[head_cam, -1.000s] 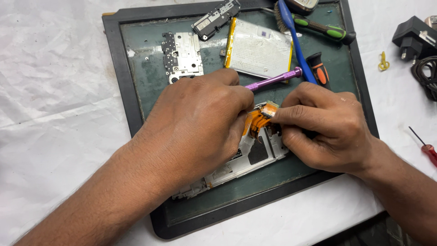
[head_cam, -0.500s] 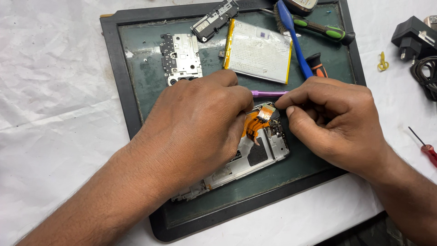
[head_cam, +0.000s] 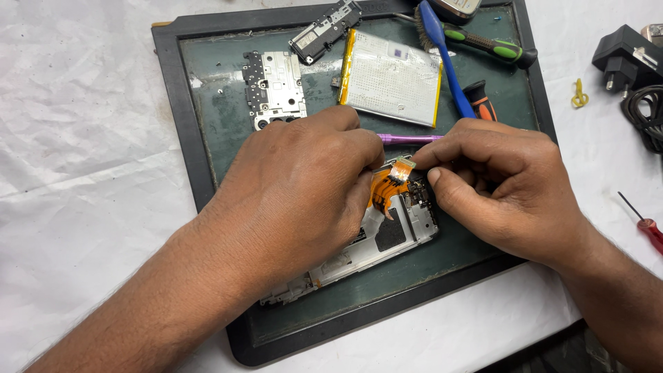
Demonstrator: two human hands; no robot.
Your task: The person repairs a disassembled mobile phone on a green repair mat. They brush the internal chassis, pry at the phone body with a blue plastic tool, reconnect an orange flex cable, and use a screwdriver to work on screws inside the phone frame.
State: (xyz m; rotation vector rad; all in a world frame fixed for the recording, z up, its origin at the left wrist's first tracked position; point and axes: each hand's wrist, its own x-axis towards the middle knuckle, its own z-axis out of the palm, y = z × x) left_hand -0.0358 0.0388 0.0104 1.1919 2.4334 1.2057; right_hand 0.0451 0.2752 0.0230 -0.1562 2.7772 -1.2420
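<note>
A: Orange flex cable (head_cam: 385, 190) marks the centre of the work. We see it rising from the opened phone frame (head_cam: 387, 238), which lies on the dark green mat (head_cam: 221, 131). How do our hands sit?

B: Our left hand (head_cam: 297, 193) lies palm down across the frame, knuckles up, fingers curled against the cable; whether they pinch it we cannot tell. Our right hand (head_cam: 497, 186) comes in from the right with thumb and forefinger closed at the cable's upper tip, just beside the purple tool (head_cam: 407, 139). Which hand grips the tool is hidden.

A: And the count?

B: We count one silver battery (head_cam: 392, 77), one metal shield plate (head_cam: 275, 88), one small black module (head_cam: 324, 31), one blue pry tool (head_cam: 445, 59), one green-handled screwdriver (head_cam: 490, 47) and one orange-and-black handle (head_cam: 478, 100) on the mat. Off the mat lie one red screwdriver (head_cam: 646, 228) and one black charger plug (head_cam: 621, 59).
</note>
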